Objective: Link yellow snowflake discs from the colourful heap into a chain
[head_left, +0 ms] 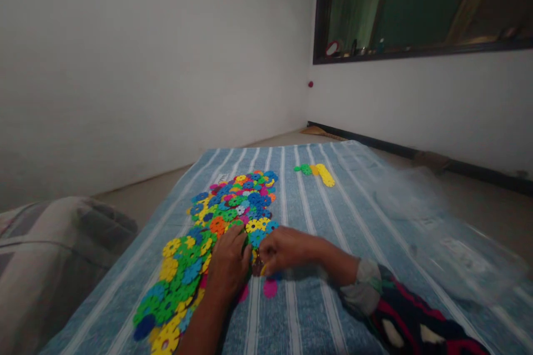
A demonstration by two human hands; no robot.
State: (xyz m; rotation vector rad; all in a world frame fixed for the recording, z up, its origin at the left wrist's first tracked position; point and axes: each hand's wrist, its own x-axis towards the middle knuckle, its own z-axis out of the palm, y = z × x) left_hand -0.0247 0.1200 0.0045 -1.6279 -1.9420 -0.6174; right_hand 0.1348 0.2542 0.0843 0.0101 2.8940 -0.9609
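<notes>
A long heap of plastic notched discs (245, 199) in many colours lies on the striped cloth. My left hand (228, 263) rests palm down on the near right part of the heap, its fingers over the discs and the thumb apart from them. Just to the right, my right hand (285, 249) has its fingers curled in a pinch, with a yellow disc (263, 270) showing edge-on at the fingertips. A pink disc (270, 288) lies below this hand. Other discs between the two hands are partly hidden.
Beyond my right hand, a row of yellow discs (325, 175) lies beside green discs (306, 170). A clear plastic bag (453, 244) sits at the right edge of the striped cloth (308, 205). Grey fabric (54, 272) bulges at the left. White walls stand behind.
</notes>
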